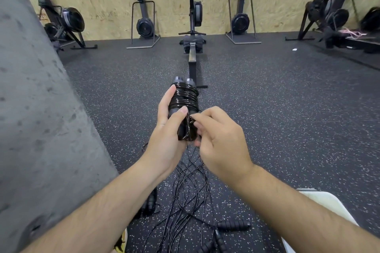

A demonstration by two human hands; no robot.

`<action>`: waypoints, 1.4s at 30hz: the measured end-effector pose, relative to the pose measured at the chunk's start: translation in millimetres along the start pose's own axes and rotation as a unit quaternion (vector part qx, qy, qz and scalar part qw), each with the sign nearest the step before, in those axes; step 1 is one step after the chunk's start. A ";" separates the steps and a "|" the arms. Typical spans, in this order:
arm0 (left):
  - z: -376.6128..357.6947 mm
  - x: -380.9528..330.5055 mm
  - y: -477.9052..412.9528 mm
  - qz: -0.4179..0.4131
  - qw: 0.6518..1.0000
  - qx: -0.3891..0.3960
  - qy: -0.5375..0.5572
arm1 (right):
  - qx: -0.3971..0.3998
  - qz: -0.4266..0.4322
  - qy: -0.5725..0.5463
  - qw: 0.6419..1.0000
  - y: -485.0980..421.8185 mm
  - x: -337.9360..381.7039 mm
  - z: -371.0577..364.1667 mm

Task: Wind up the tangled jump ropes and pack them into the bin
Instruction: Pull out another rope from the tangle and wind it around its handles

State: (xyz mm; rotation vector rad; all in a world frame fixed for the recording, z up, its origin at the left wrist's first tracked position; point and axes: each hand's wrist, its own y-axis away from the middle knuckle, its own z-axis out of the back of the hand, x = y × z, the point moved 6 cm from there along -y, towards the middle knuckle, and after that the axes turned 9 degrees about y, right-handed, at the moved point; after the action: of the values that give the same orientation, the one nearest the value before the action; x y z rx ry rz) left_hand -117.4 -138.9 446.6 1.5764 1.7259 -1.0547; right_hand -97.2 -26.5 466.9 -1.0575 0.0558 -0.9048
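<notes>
Both forearms reached forward, wrists angled inward. The left hand (170,127) wrapped round the wound jump rope (185,98), with its thumb across the front and its fingers behind the coils. The right hand (220,139) pinched a strand at the bundle's lower end with curled fingertips, though which strand was hard to make out. Below, the tangled ropes (191,195) lay on the rubber floor (267,109), partly hidden by the arms, with loose handles (233,225) near the bottom edge. A pale object (329,205), cut off behind the right forearm, could not be identified.
</notes>
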 end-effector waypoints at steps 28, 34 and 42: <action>1.8 -4.9 4.1 -0.029 0.996 0.083 0.010 | 0.024 -0.198 -0.298 0.934 -0.3 -12.2 -2.0; 2.6 -1.8 5.7 -0.021 0.995 0.099 0.025 | 0.060 -0.183 -0.306 0.932 -2.2 -13.0 -5.2; 1.5 -2.5 0.2 -0.003 0.997 0.063 0.049 | 0.034 -0.169 -0.209 0.963 -9.0 -10.3 0.6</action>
State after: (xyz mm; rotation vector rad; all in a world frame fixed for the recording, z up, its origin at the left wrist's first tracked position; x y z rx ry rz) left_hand -117.0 -141.5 447.9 1.7269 1.7605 -1.1253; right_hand -109.2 -20.7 470.4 -1.1938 -0.5186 -0.9616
